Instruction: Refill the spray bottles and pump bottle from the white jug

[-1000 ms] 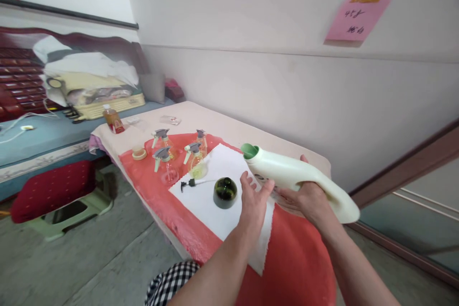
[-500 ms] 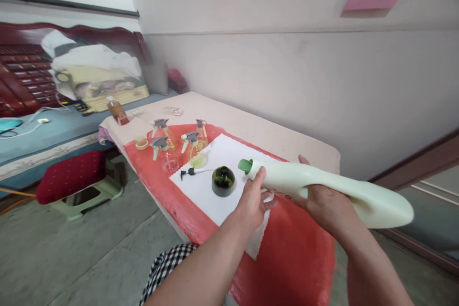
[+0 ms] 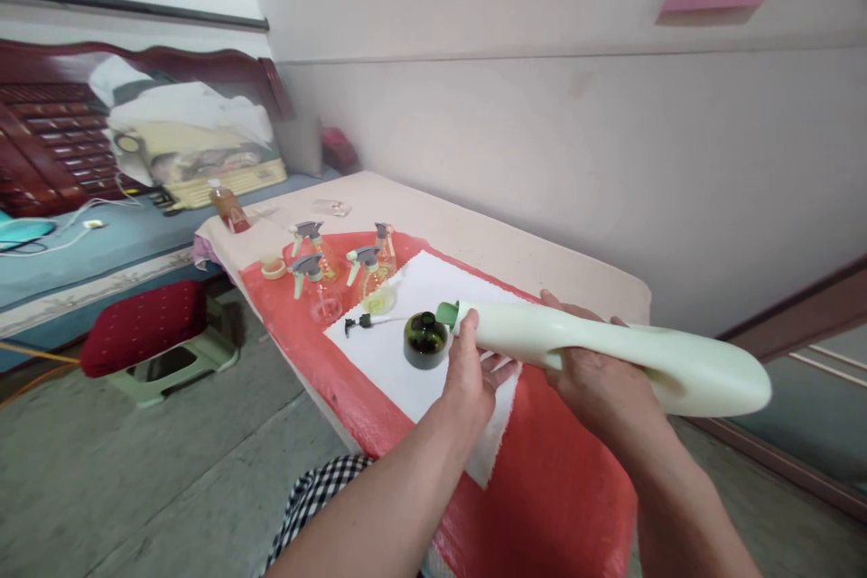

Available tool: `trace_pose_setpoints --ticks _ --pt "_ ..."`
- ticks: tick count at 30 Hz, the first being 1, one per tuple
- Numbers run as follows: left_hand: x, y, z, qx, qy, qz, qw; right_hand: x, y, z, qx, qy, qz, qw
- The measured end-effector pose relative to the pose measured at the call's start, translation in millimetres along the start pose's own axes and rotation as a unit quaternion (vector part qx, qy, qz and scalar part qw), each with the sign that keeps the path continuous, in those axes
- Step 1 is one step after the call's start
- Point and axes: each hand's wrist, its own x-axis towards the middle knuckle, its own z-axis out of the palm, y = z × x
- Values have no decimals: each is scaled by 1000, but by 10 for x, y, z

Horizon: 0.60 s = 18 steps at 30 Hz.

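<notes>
Both my hands hold a pale green detergent-type bottle (image 3: 704, 370) with a darker green pouring spout, lying nearly level. My right hand (image 3: 602, 379) is wrapped round its handle. Near the neck, my left hand (image 3: 474, 370) supports it, thumb on top and the other fingers below. The spout is close to the mouth of a dark green round bottle (image 3: 425, 348), which stands upright on a white cloth (image 3: 379, 375). I cannot tell whether they touch, and no liquid stream shows. To the left of the round bottle lies a black pump head (image 3: 358, 323) with a pale tube.
Several clear spray bottles (image 3: 325, 302) with grey trigger tops stand on the red cover (image 3: 575, 488), left of the white cloth. A tape roll (image 3: 273, 267) and a drink bottle (image 3: 228, 206) are farther left. A red-topped stool (image 3: 149, 325) stands on the floor.
The pale green bottle has moved left in both hands, bringing its spout nearer the dark round bottle's mouth. The camera view has shifted slightly.
</notes>
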Motion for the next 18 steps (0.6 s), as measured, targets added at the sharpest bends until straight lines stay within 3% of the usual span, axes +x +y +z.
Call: trace_pose_setpoints --ticks 18 --pt "5 53 -7 -59 19 -12 998 37 -147 -22 -70 45 -42 996"
